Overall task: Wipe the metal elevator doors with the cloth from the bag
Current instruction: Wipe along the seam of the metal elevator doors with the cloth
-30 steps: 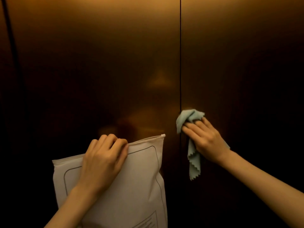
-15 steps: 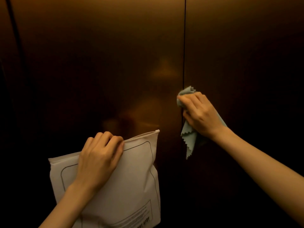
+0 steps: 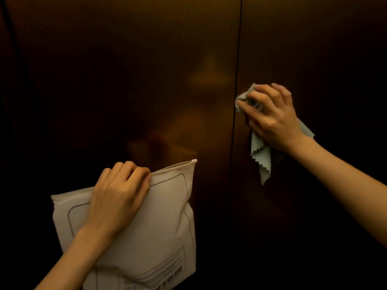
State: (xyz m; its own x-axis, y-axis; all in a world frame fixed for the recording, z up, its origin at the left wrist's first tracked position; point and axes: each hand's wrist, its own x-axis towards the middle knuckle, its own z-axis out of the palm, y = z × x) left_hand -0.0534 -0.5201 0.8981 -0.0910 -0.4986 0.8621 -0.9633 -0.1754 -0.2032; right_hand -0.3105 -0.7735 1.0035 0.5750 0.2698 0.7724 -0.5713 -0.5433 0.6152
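Note:
Two brown metal elevator doors [image 3: 146, 70] fill the view, meeting at a dark vertical seam [image 3: 237, 80]. My right hand [image 3: 272, 118] presses a pale blue-green cloth [image 3: 262, 158] with zigzag edges against the right door, just right of the seam. The cloth's lower corners hang below the hand. My left hand [image 3: 119, 195] grips the top edge of a white zip bag [image 3: 163, 216] with a printed outline and label, held in front of the left door.
A dark vertical strip [image 3: 8, 80] runs down the far left, beside the left door. Dim warm reflections show on the left door near the seam. The lower parts of both doors are in deep shadow.
My right hand slid the cloth upward along the seam, then shifted right onto the right door. The left hand and bag stayed about where they were.

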